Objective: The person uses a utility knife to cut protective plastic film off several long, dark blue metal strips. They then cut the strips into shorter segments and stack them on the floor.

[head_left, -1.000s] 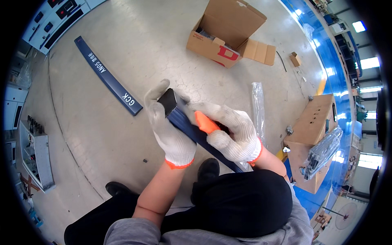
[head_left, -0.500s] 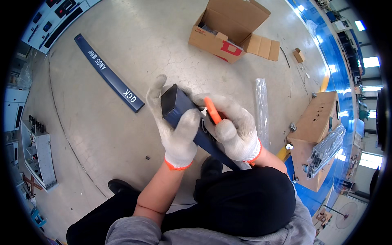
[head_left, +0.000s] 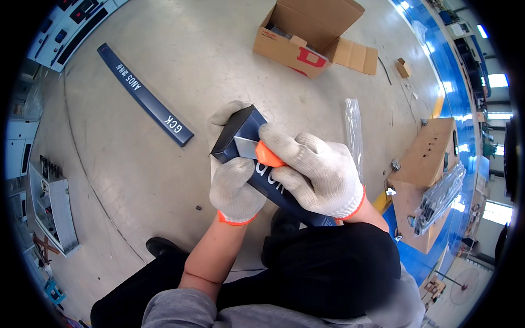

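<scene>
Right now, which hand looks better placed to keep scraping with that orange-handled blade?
The right hand, probably. It already grips the orange-handled blade, whose metal edge lies against the dark blue panel near its upper end. The left hand is wrapped around the panel from beneath, steadying it.

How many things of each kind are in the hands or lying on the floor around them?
Dark blue strips: 2, one held, one on the floor
Orange-handled blade tool: 1
Open cardboard boxes: 2, one at top, one on the right
Clear plastic sleeves: 1
White gloves: 2, left hand, right hand
Total: 8
</scene>
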`<state>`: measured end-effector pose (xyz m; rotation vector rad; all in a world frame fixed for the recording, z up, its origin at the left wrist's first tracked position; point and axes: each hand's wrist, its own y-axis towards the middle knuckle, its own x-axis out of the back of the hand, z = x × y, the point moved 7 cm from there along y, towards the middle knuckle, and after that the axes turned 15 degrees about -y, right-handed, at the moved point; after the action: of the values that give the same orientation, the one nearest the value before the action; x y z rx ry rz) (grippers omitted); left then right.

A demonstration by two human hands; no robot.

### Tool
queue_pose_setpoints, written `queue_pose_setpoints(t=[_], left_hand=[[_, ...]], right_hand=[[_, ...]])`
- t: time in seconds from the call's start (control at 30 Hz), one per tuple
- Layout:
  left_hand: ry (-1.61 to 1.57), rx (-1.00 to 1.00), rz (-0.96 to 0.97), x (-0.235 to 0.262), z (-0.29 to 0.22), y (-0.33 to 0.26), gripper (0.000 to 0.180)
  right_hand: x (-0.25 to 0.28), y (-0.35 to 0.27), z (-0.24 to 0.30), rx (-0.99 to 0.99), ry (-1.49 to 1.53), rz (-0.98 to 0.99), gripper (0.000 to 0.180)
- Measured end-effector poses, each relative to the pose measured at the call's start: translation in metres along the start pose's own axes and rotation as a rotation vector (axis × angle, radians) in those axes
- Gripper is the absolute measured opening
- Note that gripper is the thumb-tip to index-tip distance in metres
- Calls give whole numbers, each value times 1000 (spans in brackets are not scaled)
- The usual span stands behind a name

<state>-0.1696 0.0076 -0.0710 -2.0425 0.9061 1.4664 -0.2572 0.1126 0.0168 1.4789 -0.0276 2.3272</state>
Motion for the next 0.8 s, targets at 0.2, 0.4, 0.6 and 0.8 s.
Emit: queue_pose_setpoints(t=[0.2,0.4,0.6,0.8], left_hand=[[92,-3,-59,-12,1,-5,86],[182,-13,-92,-22,0,-8,83],[111,-31,-71,-15,3,-6,85],[139,30,6,-15,2,-9,86]], right_hand=[[8,3,-9,-158,-17,-75,52],[11,-8,-11,-134,141,-63,53],[16,-7,-13,-176,20,-26,50],[22,-6,-60,-443,-34,-168,46]])
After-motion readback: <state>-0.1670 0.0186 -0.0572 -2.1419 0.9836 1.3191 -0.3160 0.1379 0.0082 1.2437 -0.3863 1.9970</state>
